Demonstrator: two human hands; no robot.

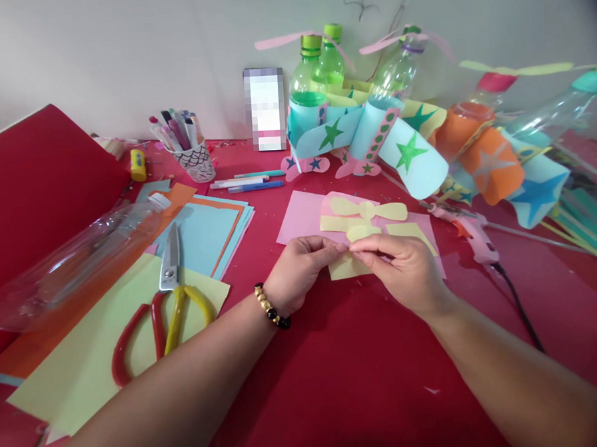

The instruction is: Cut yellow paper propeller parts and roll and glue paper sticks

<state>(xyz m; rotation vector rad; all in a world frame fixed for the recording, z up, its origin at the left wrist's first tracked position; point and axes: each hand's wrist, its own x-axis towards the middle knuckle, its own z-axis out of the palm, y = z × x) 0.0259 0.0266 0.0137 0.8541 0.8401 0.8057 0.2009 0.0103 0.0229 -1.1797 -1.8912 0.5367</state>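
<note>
bare forearms [196, 372] over red tabletop [351, 374] | hands [408, 268] pinched nearly closed, cannot tell on what | pale wall [129, 52] behind

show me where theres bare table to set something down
Largest: red tabletop between left forearm and right forearm. Smaller: the strip between blue paper and pink sheet. Crowded: left, with scissors and clear bottle; right, with bottle planes and glue gun.

We see a pale grey wall [119, 46] (plain and softly lit) behind our red surface [357, 380].
</note>
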